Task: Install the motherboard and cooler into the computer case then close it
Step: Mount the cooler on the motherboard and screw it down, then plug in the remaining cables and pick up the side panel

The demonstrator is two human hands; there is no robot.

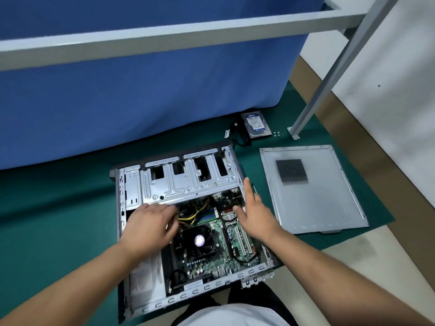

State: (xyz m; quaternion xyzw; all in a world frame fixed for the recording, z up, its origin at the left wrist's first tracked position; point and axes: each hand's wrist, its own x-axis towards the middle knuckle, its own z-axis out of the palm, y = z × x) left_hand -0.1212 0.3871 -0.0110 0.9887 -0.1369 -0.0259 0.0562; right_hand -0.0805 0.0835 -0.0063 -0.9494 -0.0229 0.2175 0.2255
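An open computer case (131,184) lies flat on a green mat. Inside it sits the green motherboard (211,257) with a black cooler fan (196,241) on top. My left hand (150,224) reaches in beside the fan, fingers curled down among the yellow and black cables (195,210); whether it grips one is hidden. My right hand (254,212) hovers over the case's right edge with fingers straight, holding nothing. The grey side panel (310,196) lies flat to the right of the case, vent grille up.
A hard drive (255,124) with black cables lies behind the case, with small screws (276,133) next to it. A blue cloth-covered table hangs behind. A metal frame leg (296,130) stands at the mat's far right corner. My knees are just below the case.
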